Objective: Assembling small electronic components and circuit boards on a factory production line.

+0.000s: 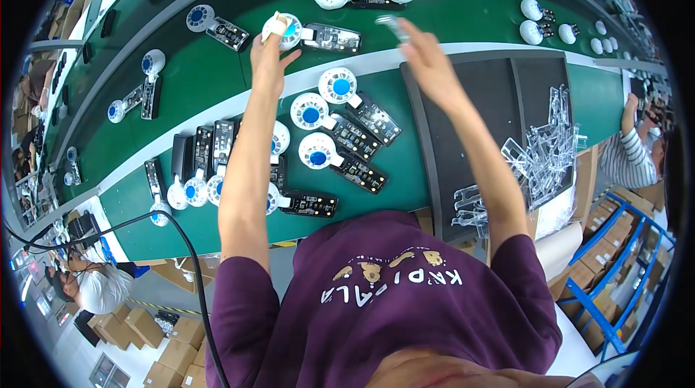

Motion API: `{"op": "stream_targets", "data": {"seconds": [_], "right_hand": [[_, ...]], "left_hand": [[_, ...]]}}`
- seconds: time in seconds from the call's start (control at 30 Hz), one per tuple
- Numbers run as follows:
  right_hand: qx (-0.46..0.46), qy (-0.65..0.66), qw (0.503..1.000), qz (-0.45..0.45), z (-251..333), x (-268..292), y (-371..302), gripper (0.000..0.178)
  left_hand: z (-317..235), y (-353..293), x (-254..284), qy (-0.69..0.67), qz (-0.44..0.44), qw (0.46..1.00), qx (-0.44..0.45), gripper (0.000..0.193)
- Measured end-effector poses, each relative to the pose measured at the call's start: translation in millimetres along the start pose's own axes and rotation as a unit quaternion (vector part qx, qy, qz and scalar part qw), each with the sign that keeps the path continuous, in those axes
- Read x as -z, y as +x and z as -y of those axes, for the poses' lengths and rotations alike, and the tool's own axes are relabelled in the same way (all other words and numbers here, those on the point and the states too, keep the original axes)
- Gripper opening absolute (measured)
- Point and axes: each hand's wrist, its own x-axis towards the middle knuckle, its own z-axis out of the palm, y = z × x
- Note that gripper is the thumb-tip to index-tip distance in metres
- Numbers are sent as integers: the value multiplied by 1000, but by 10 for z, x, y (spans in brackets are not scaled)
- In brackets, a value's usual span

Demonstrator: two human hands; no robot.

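My left hand (pixel 269 62) reaches over the green belt, its pale-covered fingertips and thumb closed round the edge of a white round unit (pixel 292 32) with a blue centre. A black circuit board (pixel 331 38) extends to the right from that unit, with something clear and shiny over it. To the right, my right hand (pixel 432 66) is raised with its fingers pinched on a clear plastic piece (pixel 392 24), smeared by motion. Nearer me, several similar white units (pixel 338 86) with boards lie on the green bench (pixel 391 203), some partly hidden by my left forearm.
A dark divided tray (pixel 470 120) under my right arm carries a heap of clear plastic pieces (pixel 543 153). More units (pixel 200 18) lie along the belt, beyond a pale rail (pixel 203 111). A black cable (pixel 190 243) crosses at left. Other people (pixel 633 153) are at both sides.
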Motion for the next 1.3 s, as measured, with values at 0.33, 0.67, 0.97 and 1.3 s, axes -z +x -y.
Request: {"op": "stream_targets", "data": {"seconds": [0.33,0.67,0.97,1.3], "right_hand": [[168,-179,969,-29,302,-737,275,56],[195,-91,976,-30,326,-724,186,63],[-39,144,986,-72,695,-775,145,36],[-200,294,910,-213,804,-1338,457,50]], "left_hand": [[-149,-40,-183,-119,21,992,-25,50],[-407,-283,-228,-234,89,967,-46,42],[-252,-752,-347,-225,106,968,-23,35],[-284,-697,-162,-98,-27,977,-187,28]]}}
